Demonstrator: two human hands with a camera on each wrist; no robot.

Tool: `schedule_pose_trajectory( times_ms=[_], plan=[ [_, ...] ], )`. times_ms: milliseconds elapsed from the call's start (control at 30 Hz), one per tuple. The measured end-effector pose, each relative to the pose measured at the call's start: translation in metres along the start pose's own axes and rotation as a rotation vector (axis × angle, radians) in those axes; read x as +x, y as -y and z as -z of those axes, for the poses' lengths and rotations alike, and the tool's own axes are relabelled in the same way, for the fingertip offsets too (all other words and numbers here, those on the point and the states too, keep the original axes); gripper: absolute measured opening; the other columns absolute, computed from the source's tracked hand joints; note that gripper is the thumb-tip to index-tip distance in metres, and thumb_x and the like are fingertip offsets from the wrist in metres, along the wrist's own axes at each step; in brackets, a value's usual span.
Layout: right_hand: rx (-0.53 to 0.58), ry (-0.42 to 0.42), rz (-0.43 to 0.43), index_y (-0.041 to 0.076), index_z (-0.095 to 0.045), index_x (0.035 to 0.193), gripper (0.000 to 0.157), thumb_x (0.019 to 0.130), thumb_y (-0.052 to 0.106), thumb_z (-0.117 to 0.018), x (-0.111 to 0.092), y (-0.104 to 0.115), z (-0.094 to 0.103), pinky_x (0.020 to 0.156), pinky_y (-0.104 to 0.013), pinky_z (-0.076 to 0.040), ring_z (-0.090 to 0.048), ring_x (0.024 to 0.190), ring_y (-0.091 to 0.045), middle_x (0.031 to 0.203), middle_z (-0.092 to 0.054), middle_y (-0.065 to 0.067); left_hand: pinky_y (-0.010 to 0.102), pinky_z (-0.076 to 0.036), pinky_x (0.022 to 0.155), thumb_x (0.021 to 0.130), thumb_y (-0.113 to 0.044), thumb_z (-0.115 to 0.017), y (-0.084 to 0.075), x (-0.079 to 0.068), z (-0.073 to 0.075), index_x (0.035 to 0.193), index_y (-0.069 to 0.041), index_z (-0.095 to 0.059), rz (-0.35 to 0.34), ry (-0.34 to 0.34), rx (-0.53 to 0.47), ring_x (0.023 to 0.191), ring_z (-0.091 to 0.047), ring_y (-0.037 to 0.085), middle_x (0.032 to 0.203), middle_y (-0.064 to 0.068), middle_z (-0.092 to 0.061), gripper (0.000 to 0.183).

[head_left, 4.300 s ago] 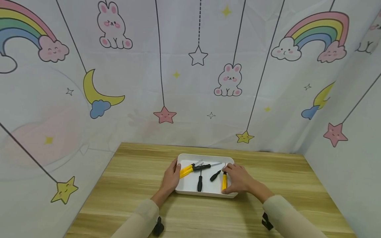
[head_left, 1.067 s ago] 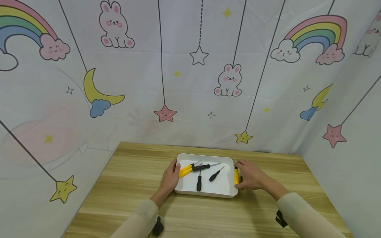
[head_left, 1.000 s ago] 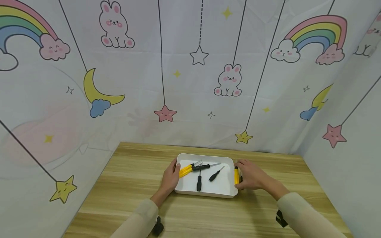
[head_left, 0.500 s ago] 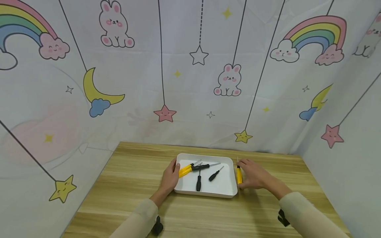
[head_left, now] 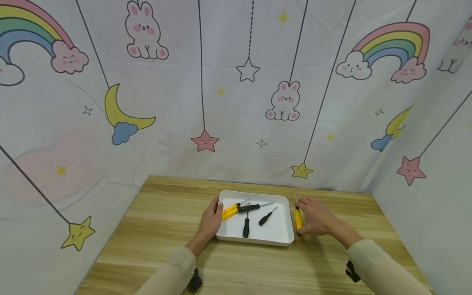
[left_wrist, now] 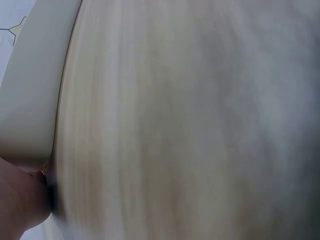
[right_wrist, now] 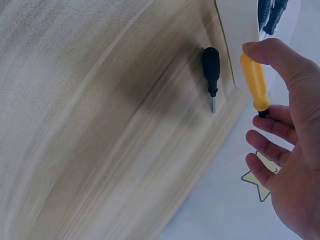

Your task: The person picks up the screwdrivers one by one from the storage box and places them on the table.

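white tray [head_left: 274, 231] gripped by left hand [head_left: 212, 217]; yellow screwdriver [right_wrist: 254, 80] pinched by right hand [head_left: 315, 217], best lowered level, kept clear of black screwdriver [right_wrist: 212, 72] on table [head_left: 147, 229].

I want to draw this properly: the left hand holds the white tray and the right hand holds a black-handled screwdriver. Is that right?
Almost, but black is wrong. The right hand holds a yellow-handled screwdriver, as the right wrist view shows. The left hand does hold the white tray.

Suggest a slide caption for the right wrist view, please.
Fingers of the right hand pinch a yellow-handled screwdriver; a black-handled screwdriver lies on the table beside the white tray.
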State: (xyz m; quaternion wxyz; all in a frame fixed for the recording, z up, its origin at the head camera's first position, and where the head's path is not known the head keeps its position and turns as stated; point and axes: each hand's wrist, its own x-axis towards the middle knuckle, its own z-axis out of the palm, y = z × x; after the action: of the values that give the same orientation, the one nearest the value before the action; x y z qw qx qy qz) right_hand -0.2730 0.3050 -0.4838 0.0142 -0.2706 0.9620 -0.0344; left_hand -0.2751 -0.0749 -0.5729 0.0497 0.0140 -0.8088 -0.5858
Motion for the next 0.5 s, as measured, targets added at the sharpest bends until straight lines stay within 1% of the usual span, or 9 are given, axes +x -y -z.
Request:
schedule_pose_trajectory(
  times_ms=[200, 400, 500],
  plan=[
    [-0.004, -0.035, 0.035, -0.005, -0.063, 0.136, 0.086, 0.072, 0.044, -0.093, -0.0016, -0.0026, -0.0025, 0.104, -0.058, -0.052, -0.056, 0.126, -0.041, 0.138, -0.061, -0.019, 0.052, -0.036, 0.123, 0.115, -0.025, -0.046, 0.0016, -0.0010, -0.0003, 0.162, 0.000, -0.038, 0.001, -0.001, 0.005, 0.150, -0.042, 0.037, 0.164, 0.021, -0.043, 0.054],
    [-0.019, -0.007, 0.018, -0.004, -0.062, 0.140, 0.088, 0.074, 0.045, -0.094, -0.0044, -0.0057, -0.0067, 0.107, -0.060, -0.050, -0.056, 0.129, -0.043, 0.141, -0.060, -0.020, 0.054, -0.037, 0.122, 0.115, -0.025, -0.045, 0.0020, -0.0009, -0.0003, 0.162, 0.000, -0.038, -0.003, 0.003, 0.006, 0.150, -0.043, 0.038, 0.164, 0.021, -0.042, 0.054],
    [-0.022, -0.005, 0.024, -0.005, -0.061, 0.140, 0.089, 0.073, 0.045, -0.094, -0.0061, -0.0069, -0.0086, 0.107, -0.061, -0.049, -0.056, 0.129, -0.044, 0.141, -0.060, -0.022, 0.054, -0.037, 0.122, 0.115, -0.025, -0.044, 0.0023, -0.0006, -0.0003, 0.162, 0.000, -0.038, -0.003, 0.004, 0.010, 0.150, -0.043, 0.038, 0.164, 0.021, -0.043, 0.054]
  ],
)
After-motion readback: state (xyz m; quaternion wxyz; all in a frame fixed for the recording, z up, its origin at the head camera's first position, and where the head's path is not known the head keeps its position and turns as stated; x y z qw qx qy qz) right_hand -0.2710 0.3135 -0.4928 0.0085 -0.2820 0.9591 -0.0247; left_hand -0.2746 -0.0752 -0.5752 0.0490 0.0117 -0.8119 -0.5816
